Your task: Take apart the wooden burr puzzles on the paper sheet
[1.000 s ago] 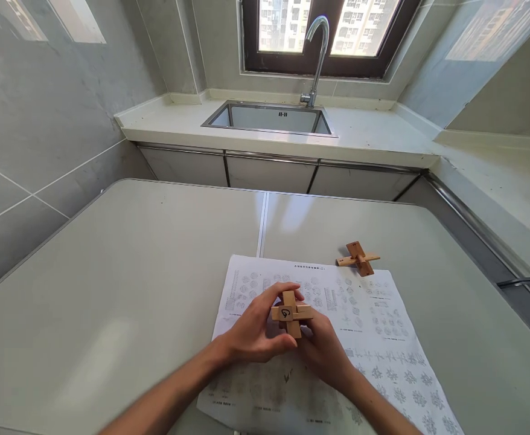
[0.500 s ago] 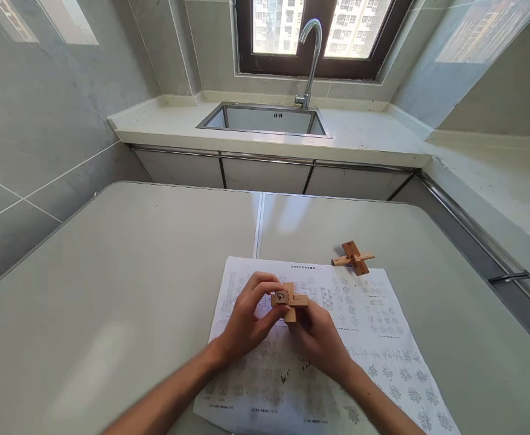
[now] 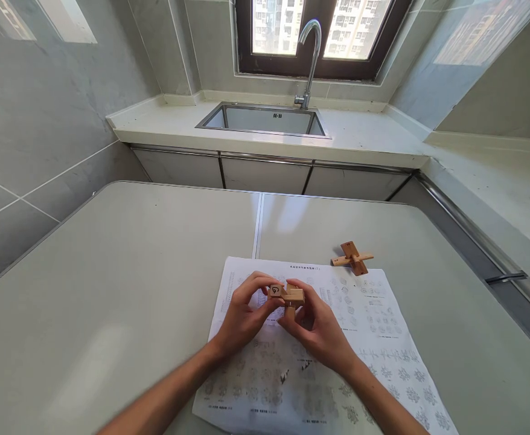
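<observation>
Both my hands hold a small wooden cross-shaped puzzle (image 3: 287, 295) above a printed instruction sheet (image 3: 373, 338). My left hand (image 3: 242, 317) pinches its left end, where a black mark shows on the wood. My right hand (image 3: 317, 329) grips the right side and underside with curled fingers. A second wooden cross puzzle (image 3: 352, 258) lies on the table just beyond the sheet's far right corner, out of reach of either hand.
The sheet lies on a pale grey table (image 3: 111, 290) with a seam down its middle. Beyond the table stands a counter with a steel sink (image 3: 265, 121) and a curved tap (image 3: 311, 57) under a window. Tiled walls close in on both sides.
The puzzle has turned in my hands from an upright cross to a flatter, tilted pose and moved slightly away from me. My right hand's fingers came up over its right side.
</observation>
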The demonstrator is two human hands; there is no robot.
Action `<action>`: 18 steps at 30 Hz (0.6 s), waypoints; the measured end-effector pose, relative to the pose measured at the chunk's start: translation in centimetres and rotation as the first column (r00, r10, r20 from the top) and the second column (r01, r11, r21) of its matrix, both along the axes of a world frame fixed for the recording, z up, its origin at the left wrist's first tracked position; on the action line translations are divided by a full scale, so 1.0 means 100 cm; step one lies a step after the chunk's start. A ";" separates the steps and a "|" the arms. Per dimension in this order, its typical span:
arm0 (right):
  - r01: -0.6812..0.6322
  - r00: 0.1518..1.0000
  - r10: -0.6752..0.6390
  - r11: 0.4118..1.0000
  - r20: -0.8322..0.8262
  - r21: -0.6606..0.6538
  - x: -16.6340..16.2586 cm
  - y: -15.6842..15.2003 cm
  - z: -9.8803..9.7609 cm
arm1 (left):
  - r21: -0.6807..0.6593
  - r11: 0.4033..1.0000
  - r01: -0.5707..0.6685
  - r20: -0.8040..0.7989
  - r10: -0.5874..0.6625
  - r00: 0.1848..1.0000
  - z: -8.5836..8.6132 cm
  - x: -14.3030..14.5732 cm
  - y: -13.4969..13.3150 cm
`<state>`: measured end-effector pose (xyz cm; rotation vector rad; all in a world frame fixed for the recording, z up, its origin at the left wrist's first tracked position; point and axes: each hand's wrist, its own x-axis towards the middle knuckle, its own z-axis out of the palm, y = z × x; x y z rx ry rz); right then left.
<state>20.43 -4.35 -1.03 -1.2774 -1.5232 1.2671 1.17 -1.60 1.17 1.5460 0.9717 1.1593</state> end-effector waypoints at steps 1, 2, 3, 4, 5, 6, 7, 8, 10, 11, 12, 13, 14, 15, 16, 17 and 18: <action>0.017 0.999 -0.018 1.000 0.034 0.026 0.000 0.001 -0.001 | -0.028 0.999 -0.019 0.014 0.019 1.000 0.000 0.000 0.001; 0.034 0.997 -0.039 0.998 0.072 0.061 0.001 0.001 -0.002 | -0.061 0.997 -0.038 0.036 0.040 0.999 0.001 -0.001 0.002; 0.049 0.992 -0.061 0.993 0.114 0.105 0.002 0.001 -0.003 | -0.100 0.993 -0.056 0.066 0.062 0.996 0.001 -0.001 0.003; 0.057 0.985 -0.081 0.986 0.154 0.154 0.003 0.002 -0.005 | -0.145 0.987 -0.073 0.098 0.087 0.991 0.001 -0.002 0.004; 0.054 0.977 -0.093 0.978 0.192 0.202 0.004 0.002 -0.007 | -0.192 0.977 -0.088 0.129 0.114 0.985 0.000 -0.003 0.006; 0.041 0.969 -0.098 0.970 0.228 0.241 0.005 0.002 -0.008 | -0.237 0.966 -0.100 0.154 0.139 0.978 0.000 -0.003 0.007; 0.022 0.961 -0.095 0.963 0.260 0.270 0.005 0.002 -0.010 | -0.276 0.955 -0.110 0.170 0.161 0.972 0.000 -0.004 0.008; -0.002 0.953 -0.087 0.957 0.289 0.292 0.005 0.002 -0.011 | -0.307 0.944 -0.119 0.179 0.180 0.967 0.000 -0.004 0.009; -0.037 0.938 -0.082 0.942 0.337 0.332 0.005 0.003 -0.013 | -0.342 0.931 -0.127 0.182 0.198 0.963 -0.001 -0.005 0.009; -0.047 0.930 -0.088 0.934 0.357 0.354 0.004 0.002 -0.014 | -0.352 0.928 -0.126 0.181 0.200 0.963 -0.002 -0.005 0.009; -0.055 0.923 -0.097 0.925 0.373 0.376 0.003 0.002 -0.015 | -0.358 0.926 -0.123 0.178 0.197 0.964 -0.002 -0.005 0.009; -0.061 0.917 -0.105 0.917 0.385 0.395 0.002 0.003 -0.015 | -0.365 0.924 -0.117 0.175 0.192 0.966 -0.003 -0.004 0.008; -0.066 0.911 -0.111 0.911 0.397 0.406 0.002 0.003 -0.016 | -0.372 0.922 -0.109 0.172 0.184 0.968 -0.003 -0.004 0.007; -0.069 0.907 -0.114 0.909 0.405 0.411 0.001 0.003 -0.016 | -0.379 0.920 -0.099 0.171 0.174 0.970 -0.004 -0.004 0.007; -0.070 0.905 -0.114 0.910 0.410 0.408 0.001 0.003 -0.016 | -0.386 0.918 -0.087 0.170 0.164 0.972 -0.004 -0.003 0.006; -0.067 0.904 -0.115 0.912 0.411 0.404 0.001 0.003 -0.016 | -0.393 0.917 -0.074 0.171 0.152 0.973 -0.005 -0.003 0.006; -0.061 0.904 -0.118 0.915 0.411 0.398 0.001 0.003 -0.016 | -0.398 0.915 -0.062 0.173 0.142 0.975 -0.005 -0.003 0.006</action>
